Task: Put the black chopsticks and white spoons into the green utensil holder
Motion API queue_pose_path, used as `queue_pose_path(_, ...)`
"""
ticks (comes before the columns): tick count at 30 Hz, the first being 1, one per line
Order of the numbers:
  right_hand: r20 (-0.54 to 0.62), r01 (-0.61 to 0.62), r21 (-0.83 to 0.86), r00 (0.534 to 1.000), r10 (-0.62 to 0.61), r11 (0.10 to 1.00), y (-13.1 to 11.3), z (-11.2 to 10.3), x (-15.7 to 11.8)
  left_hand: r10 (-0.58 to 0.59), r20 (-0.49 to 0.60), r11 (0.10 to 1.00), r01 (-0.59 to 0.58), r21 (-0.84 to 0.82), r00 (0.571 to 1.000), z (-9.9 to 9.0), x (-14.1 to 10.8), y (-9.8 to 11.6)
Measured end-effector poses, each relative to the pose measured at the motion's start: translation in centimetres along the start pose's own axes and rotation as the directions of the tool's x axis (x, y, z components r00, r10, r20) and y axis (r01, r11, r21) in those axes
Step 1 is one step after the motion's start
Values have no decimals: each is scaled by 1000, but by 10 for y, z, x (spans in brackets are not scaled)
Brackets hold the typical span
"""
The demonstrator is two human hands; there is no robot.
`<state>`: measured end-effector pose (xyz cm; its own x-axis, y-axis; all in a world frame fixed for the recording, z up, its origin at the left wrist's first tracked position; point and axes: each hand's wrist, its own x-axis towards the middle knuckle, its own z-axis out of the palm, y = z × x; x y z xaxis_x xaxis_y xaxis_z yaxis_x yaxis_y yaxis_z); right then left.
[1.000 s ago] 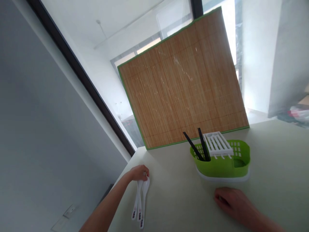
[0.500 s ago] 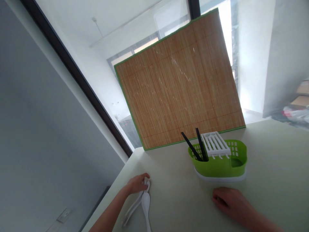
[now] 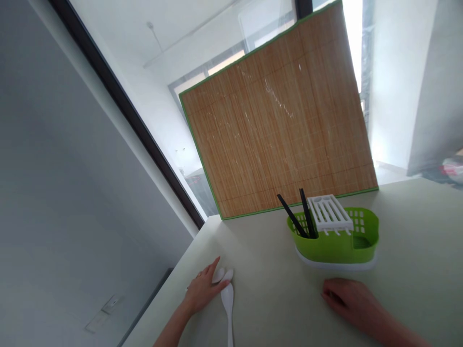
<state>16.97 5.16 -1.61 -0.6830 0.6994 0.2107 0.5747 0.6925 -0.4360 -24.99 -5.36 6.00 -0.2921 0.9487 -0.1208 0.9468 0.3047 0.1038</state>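
My left hand (image 3: 202, 289) lies over the white spoons at the near left of the table, fingers stretched out and thumb apart. Two white rounded ends, a spoon bowl (image 3: 219, 275) among them, show past its fingers; their other parts are hidden under the hand. Beside the thumb lies another white spoon (image 3: 227, 298), its handle pointing toward me. My right hand (image 3: 352, 302) rests curled on the table, closed, with nothing seen in it. Just beyond it stands a green basket (image 3: 336, 249) on a white base, holding black chopsticks (image 3: 306, 214) and a slotted white rack (image 3: 330, 213) with hooks.
A bamboo mat (image 3: 278, 115) with green edging stands upright at the back of the pale table (image 3: 275, 308), against the glass. A grey wall (image 3: 90, 193) and dark frame run along the left side. A wall socket (image 3: 110, 303) shows low on the left.
My left hand has gone from curled fingers at the white utensils' far ends to spread and flat over them, nearer me. My right hand stays curled. The view has shifted slightly.
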Motion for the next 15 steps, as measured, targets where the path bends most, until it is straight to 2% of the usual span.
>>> queue_pose_path(3,-1,-5,2,1000,5,1000,0,0,0,-35,66,999,33,29,997,9,-23,6)
queue_pose_path(8,-17,10,9,1000,-10,1000,1,2,-1,-90,4,985,89,147,996,29,-54,17)
queue_pose_path(11,-25,14,12,1000,-13,1000,1,3,-1,-89,-48,983,96,159,995,35,-59,21)
queue_pose_path(15,-24,12,25,1000,-12,1000,0,2,-1,-119,-25,980,122,154,993,38,-59,23)
